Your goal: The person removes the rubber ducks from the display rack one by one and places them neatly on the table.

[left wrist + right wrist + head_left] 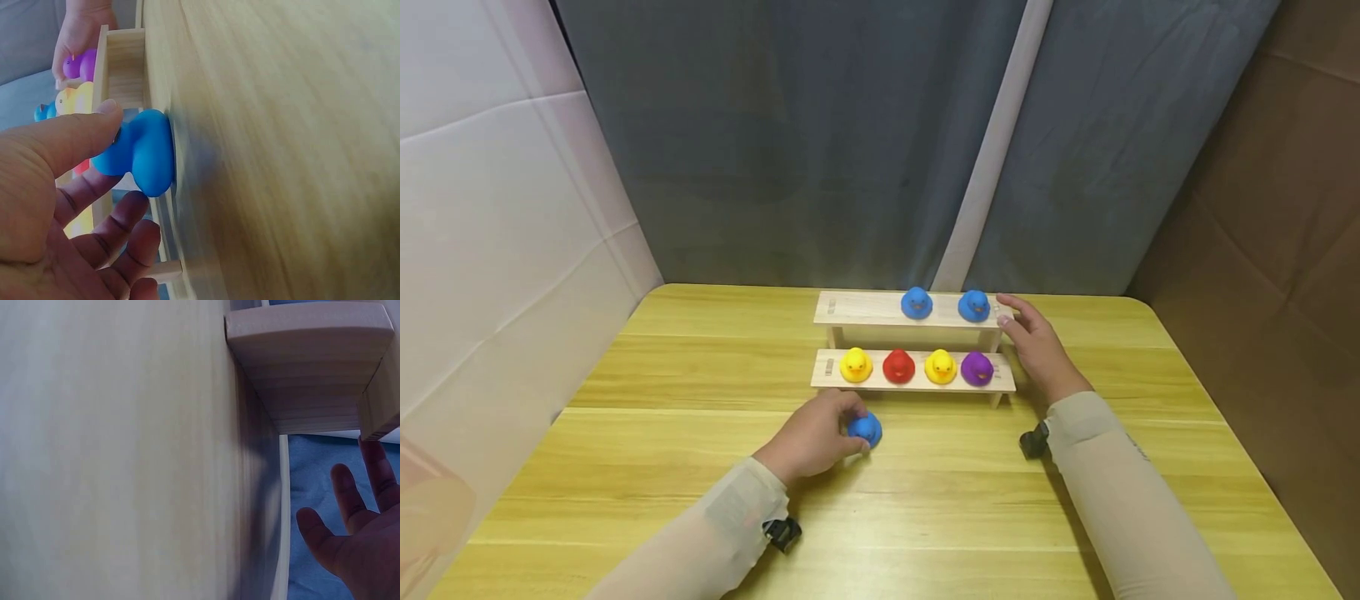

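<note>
Blue rubbery-looking toy duck sits just below the centre of the head view, in front of the pale wooden lower shelf, at or nearly at the yellow wood-grain table; the left hand pinches it between thumb and fingers. Right of centre, the right hand has its fingers spread at the end of the pale wooden upper shelf, seeming to touch it; how firmly, I cannot tell. Two more smooth blue ducks stand up there, and a yellow duck, a red duck, another yellow duck and a purple duck line the lower shelf. Rounded sides probably give the fingertips little purchase, so a loosened pinch could drop or tip the held duck. Left-hand knuckles close to the lower shelf's front edge could bump it and topple the leftmost yellow duck. A right-hand nudge might jolt the upper shelf or catch the blue duck beside its fingers.
</note>
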Demonstrator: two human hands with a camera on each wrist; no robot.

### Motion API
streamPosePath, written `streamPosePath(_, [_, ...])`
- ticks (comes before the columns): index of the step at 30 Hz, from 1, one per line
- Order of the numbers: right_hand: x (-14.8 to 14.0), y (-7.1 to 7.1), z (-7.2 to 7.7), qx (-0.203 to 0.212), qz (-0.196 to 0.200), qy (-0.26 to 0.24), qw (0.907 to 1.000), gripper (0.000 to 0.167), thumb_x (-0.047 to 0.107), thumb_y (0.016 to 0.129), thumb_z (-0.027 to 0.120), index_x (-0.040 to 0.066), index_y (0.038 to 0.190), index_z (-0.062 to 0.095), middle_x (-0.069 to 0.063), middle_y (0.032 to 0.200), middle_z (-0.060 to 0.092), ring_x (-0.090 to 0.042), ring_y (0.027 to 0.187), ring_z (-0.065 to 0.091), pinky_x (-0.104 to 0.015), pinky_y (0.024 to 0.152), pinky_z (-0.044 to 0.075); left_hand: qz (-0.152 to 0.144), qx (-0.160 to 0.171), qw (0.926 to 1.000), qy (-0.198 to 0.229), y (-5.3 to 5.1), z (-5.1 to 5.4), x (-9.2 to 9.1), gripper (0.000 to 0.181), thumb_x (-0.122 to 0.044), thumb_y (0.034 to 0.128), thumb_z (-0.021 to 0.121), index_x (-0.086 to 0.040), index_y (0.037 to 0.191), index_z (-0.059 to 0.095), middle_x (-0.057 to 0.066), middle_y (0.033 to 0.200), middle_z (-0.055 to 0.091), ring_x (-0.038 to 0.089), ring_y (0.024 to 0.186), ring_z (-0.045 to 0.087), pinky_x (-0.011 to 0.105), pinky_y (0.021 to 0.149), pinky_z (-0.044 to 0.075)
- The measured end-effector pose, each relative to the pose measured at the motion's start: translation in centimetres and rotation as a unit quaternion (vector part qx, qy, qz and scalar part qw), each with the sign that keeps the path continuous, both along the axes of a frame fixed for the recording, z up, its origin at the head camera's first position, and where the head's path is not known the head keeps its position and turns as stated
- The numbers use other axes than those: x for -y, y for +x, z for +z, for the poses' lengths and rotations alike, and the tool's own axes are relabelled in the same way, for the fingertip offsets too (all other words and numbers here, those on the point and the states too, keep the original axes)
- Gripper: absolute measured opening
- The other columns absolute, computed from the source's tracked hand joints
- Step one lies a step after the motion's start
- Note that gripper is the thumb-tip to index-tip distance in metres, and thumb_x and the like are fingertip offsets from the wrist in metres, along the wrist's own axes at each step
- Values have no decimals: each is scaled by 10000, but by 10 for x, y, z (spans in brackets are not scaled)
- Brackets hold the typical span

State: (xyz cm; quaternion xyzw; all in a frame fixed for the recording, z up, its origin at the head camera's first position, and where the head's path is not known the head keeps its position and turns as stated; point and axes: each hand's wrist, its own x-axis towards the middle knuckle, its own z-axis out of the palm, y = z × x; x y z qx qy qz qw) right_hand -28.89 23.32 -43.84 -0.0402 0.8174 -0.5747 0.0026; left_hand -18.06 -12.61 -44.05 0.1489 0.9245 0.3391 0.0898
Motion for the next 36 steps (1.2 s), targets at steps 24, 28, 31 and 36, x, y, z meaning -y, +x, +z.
streamPosePath(24, [1,3,2,30,3,-10,10000,535,380,1108,516,258,1620,420,-74,1747,251,-402,1603,218,-606,1282,208,-203,31,9959,885,-2,48,-1,299,-190,883,858,-147,1138,708,69,1180,681,290,1048,608,443,934,529])
streamPosePath(28, [1,2,3,72,-4,16,10000,544,413,1104,518,278,1621,417,-67,1748,248,-391,1604,220,-607,1283,205,-246,-258,9941,1020,-7,58,-2,337,-184,883,858,-124,1171,693,91,1181,674,300,985,606,388,836,537])
streamPosePath(31, [1,1,3,47,-1,37,10000,548,420,1101,522,275,1620,420,-71,1740,269,-389,1595,246,-602,1282,216,-240,-430,9937,1006,-12,65,-3,375,-206,892,850,-109,1213,682,102,1200,679,299,1018,609,379,835,536])
streamPosePath(36, [1,-1,1,-2,20,18,10000,546,399,1102,528,249,1617,426,-92,1724,301,-398,1573,288,-596,1281,227,-128,-680,9928,975,-20,76,-4,360,-227,904,834,-118,1214,686,97,1203,691,304,1058,596,416,873,529])
